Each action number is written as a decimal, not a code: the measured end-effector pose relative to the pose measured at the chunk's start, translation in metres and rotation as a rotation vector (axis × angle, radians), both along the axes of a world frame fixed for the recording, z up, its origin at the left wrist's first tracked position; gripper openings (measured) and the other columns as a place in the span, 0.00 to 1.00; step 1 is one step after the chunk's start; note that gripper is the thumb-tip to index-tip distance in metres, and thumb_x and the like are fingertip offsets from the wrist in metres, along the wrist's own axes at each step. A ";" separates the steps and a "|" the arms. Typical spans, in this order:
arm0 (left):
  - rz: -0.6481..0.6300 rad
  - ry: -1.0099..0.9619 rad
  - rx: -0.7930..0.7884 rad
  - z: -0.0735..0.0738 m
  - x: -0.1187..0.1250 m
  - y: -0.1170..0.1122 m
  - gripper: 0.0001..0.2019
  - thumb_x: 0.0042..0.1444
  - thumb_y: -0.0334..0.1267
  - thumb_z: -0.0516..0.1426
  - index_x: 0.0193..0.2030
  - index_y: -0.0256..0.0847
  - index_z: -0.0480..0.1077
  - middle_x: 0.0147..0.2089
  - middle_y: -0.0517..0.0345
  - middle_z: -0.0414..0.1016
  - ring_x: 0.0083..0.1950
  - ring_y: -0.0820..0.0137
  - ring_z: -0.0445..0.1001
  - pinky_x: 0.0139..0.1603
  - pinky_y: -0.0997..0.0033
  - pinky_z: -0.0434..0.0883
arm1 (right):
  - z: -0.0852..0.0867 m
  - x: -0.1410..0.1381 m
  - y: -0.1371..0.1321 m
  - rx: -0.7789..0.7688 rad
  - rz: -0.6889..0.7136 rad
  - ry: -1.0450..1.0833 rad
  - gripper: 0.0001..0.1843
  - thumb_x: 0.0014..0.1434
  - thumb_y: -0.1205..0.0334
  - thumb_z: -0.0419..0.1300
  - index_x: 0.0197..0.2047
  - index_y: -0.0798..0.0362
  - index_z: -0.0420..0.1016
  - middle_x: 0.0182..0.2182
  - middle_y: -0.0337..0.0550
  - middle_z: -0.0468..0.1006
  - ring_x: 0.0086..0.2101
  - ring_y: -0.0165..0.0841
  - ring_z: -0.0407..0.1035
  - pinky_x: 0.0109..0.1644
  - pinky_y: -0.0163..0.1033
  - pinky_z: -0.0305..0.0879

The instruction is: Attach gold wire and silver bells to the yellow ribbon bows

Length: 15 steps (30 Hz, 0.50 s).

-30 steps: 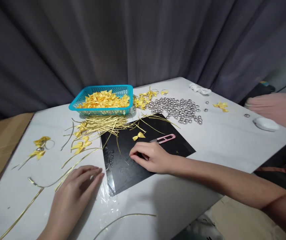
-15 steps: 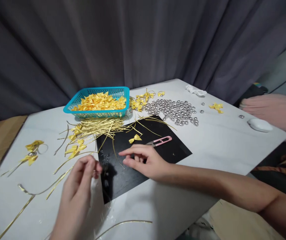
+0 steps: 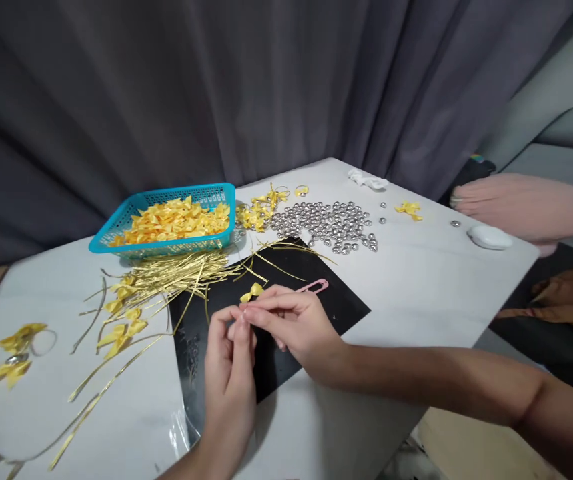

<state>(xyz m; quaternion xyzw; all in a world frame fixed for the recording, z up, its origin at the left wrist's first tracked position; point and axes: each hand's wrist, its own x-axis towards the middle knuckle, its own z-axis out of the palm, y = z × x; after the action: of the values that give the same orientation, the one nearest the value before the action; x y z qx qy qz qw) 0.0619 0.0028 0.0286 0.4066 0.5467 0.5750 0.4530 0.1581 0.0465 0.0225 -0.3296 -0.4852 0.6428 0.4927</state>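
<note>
Over the black mat (image 3: 316, 327) my left hand (image 3: 231, 360) and my right hand (image 3: 301, 327) meet, fingertips pinched together. Whatever lies between the fingertips is too small to make out. Just beyond them is a single yellow ribbon bow (image 3: 253, 293) on the mat. Partly behind my right hand lies a pair of pink-handled thread snips (image 3: 320, 285), its blades hidden. A bundle of gold twist ties (image 3: 181, 275) is spread at the mat's far left corner.
A blue basket (image 3: 97, 244) full of yellow bows stands at the back left. Silver heart-shaped beads (image 3: 336, 223) are heaped right of it. Tied bows (image 3: 121, 333) with gold tails lie on the left. A white dish (image 3: 489, 237) sits near the right edge, with white tissue (image 3: 367, 180) farther back.
My left hand has moved right and up to meet my right hand, which has closed from spread fingers into a pinch. The view has shifted slightly, moving the table items left.
</note>
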 end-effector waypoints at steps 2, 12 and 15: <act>-0.014 0.036 -0.045 -0.003 -0.001 0.004 0.15 0.54 0.53 0.55 0.34 0.44 0.65 0.22 0.66 0.58 0.22 0.75 0.56 0.20 0.75 0.56 | 0.000 0.001 0.005 0.074 -0.066 -0.029 0.07 0.51 0.60 0.64 0.29 0.56 0.77 0.29 0.40 0.70 0.23 0.21 0.61 0.19 0.27 0.55; -0.122 0.036 -0.124 -0.005 -0.005 0.017 0.17 0.49 0.54 0.58 0.32 0.41 0.67 0.22 0.66 0.57 0.20 0.77 0.48 0.18 0.74 0.48 | 0.012 0.007 0.022 -0.125 -0.063 0.124 0.14 0.55 0.54 0.61 0.34 0.55 0.64 0.27 0.38 0.74 0.21 0.22 0.68 0.19 0.24 0.63; -0.122 0.020 -0.138 -0.009 -0.003 0.018 0.16 0.49 0.53 0.58 0.33 0.42 0.68 0.22 0.67 0.56 0.20 0.76 0.47 0.17 0.74 0.47 | 0.014 0.006 0.022 -0.257 -0.023 0.191 0.11 0.51 0.60 0.64 0.34 0.57 0.69 0.29 0.40 0.76 0.28 0.24 0.74 0.32 0.27 0.71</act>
<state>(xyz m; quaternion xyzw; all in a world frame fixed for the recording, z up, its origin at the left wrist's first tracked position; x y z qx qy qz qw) 0.0586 0.0209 0.0196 0.4125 0.5638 0.5032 0.5086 0.1643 0.0682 0.0363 -0.3326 -0.3463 0.7224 0.4976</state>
